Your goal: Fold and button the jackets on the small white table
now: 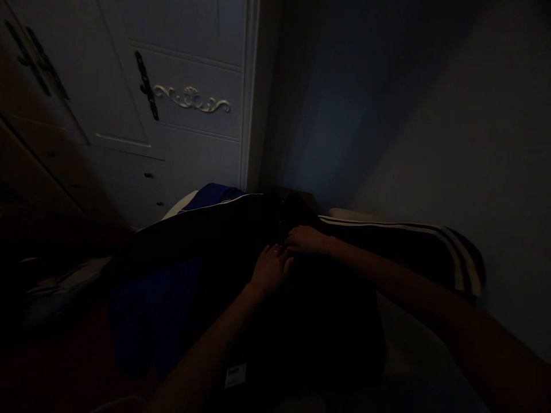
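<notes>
A black jacket (327,321) with white stripes along its sleeves lies spread out, the striped sleeve (413,235) reaching to the right. My left hand (271,268) is at the middle of its front, fingers bent onto the dark cloth. Just beyond it and to the right, my right hand (306,238) has its fingers curled down at the front opening near the collar. The two hands almost touch. Deep shadow hides the fingertips and the exact bit of cloth they grip. A small white label (235,376) shows near the lower edge.
Blue cloth (150,315) shows beside and beneath the jacket, with more blue cloth (215,195) behind the left sleeve. A white cabinet (193,149) with dark handles stands behind on the left. A plain wall (451,143) rises on the right. The room is very dim.
</notes>
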A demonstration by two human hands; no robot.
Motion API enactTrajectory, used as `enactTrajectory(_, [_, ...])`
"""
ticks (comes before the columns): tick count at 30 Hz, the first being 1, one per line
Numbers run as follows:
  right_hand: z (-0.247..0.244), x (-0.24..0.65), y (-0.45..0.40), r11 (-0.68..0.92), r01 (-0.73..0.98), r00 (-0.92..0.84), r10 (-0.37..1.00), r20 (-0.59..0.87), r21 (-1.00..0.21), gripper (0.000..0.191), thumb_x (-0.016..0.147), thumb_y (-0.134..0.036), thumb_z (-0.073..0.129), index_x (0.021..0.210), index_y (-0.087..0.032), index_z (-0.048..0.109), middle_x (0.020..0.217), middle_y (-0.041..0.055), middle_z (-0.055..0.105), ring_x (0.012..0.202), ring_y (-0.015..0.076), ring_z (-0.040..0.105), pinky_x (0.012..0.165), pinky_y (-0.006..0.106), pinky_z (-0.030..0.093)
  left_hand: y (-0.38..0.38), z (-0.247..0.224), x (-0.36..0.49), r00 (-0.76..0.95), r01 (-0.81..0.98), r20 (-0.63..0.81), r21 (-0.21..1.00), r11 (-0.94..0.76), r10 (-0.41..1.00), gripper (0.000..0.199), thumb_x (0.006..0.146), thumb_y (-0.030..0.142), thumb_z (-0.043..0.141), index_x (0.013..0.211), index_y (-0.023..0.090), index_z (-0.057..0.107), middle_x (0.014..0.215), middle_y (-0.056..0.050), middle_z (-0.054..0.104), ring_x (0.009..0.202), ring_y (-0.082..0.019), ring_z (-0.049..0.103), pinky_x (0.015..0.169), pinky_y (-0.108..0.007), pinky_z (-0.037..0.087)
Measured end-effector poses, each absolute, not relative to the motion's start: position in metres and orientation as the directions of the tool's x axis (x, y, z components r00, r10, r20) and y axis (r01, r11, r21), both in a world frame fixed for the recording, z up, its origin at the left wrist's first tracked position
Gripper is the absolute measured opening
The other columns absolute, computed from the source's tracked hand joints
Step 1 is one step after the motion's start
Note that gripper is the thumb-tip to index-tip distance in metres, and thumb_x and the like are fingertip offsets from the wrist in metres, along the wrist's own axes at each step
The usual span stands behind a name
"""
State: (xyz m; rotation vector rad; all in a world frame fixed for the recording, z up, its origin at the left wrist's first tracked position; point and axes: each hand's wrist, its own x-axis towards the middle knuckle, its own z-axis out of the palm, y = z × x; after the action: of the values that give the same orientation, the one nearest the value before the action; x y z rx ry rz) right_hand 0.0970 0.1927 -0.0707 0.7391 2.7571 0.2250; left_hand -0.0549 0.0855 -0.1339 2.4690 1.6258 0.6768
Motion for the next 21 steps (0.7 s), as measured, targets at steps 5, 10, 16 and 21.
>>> enactTrajectory(5, [-0.079,0.089,0.19,0.832,0.498,-0.8,0.549,-0.24,0.244,0.024,0.09,-0.028,0.057,0.093,-0.012,0.075,0.098,0.0149,0.072,0.089,0.0251,0.067,0.074,0.03,0.046,0.086,-0.136,-0.054,0.355,0.847,0.28,0.309,-0.434,0.892,0.04,0.1,0.033,0.033,0.123,0.018,0.063,0.137,-0.011,0.059,0.132,-0.027,0.049,0.114,-0.049,0.032])
enactTrajectory(10, [-0.08,0.09,0.194,0.76,0.61,-0.742,0.647,-0.176,0.225,0.026,0.092,-0.021,0.051,0.094,-0.013,0.075,0.097,0.0146,0.072,0.087,0.0225,0.067,0.072,0.027,0.045,0.085,-0.138,-0.052,0.367,0.844,0.286,0.299,-0.446,0.885,0.043,0.101,0.033,0.031,0.123,0.015,0.063,0.138,-0.013,0.058,0.133,-0.027,0.048,0.113,-0.049,0.033])
enactTrajectory(16, [-0.07,0.094,0.224,0.646,0.739,-0.649,0.759,-0.054,0.191,0.029,0.096,-0.028,0.048,0.102,-0.017,0.074,0.1,0.0094,0.072,0.089,0.0193,0.066,0.074,0.024,0.043,0.086,-0.14,-0.051,0.38,0.843,0.292,0.282,-0.458,0.878,0.042,0.1,0.032,0.032,0.122,0.014,0.064,0.135,-0.013,0.059,0.131,-0.027,0.05,0.112,-0.048,0.035])
enactTrajectory(21, [-0.061,0.088,0.264,0.534,0.82,-0.556,0.829,0.064,0.207,0.031,0.097,-0.026,0.045,0.105,-0.014,0.073,0.104,0.0131,0.07,0.094,0.0209,0.064,0.079,0.026,0.042,0.087,-0.144,-0.05,0.375,0.834,0.315,0.297,-0.466,0.872,0.041,0.1,0.031,0.035,0.122,0.012,0.064,0.134,-0.013,0.061,0.129,-0.027,0.053,0.111,-0.048,0.036])
